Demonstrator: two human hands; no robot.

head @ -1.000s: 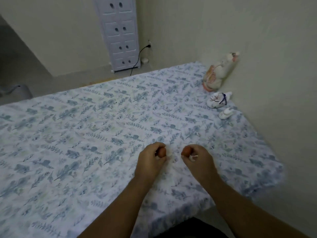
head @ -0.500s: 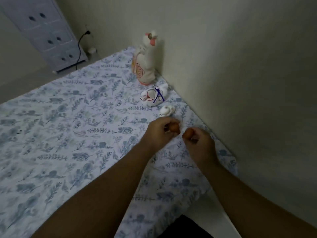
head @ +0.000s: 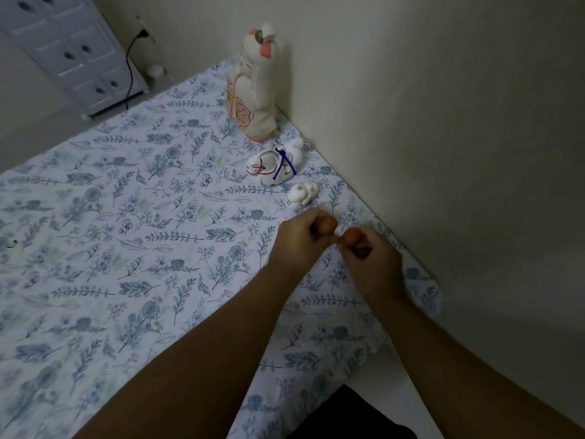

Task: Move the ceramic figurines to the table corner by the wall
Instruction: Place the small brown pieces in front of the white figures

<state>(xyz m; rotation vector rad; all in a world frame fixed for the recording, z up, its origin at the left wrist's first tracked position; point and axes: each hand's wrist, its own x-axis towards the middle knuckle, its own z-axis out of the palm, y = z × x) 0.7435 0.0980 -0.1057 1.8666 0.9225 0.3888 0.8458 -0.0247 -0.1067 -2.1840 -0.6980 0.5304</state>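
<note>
— Two small brown figurines are in the air near the wall — left hand [head: 300, 240] pinches one [head: 327, 224], right hand [head: 370, 258] the other [head: 351, 236].
— Next?
— Probably set them beside the little white figurine [head: 302, 193], then let go gently.

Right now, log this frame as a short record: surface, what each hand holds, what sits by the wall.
surface: table under a floral cloth, beside a wall
left hand: grip shut on a small orange-brown figurine
right hand: grip shut on a second orange-brown figurine
by the wall: tall cat figurine upright; white figurine with blue cord; small white figurine
task status: both held pieces not yet set down
</note>
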